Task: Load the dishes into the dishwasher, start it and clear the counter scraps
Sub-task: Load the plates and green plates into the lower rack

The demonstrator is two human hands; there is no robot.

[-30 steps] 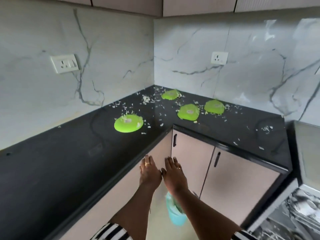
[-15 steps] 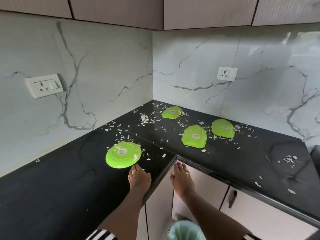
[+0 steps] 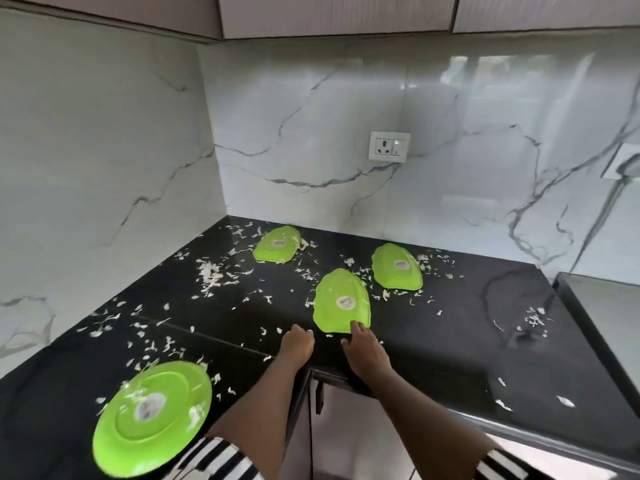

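Several bright green plates lie face down on the black corner counter [image 3: 450,334]. One plate [image 3: 341,301] sits in the middle, and the fingertips of my right hand [image 3: 363,351] touch its near rim. My left hand [image 3: 296,344] hovers over the counter just left of that plate, holding nothing. Another plate [image 3: 396,268] lies behind to the right, and one [image 3: 277,244] sits near the corner. The nearest plate [image 3: 152,417] is at the lower left. White shredded scraps [image 3: 209,275] are strewn over the counter and on the plates.
Marble walls close the corner, with a socket [image 3: 389,147] on the back wall. Cabinet doors [image 3: 318,427] hang below the counter edge between my arms. A grey appliance top [image 3: 602,313] stands at the right.
I have stepped closer to the corner. Both hands moved forward from the counter's front edge over the counter, and my right hand now touches the middle plate.
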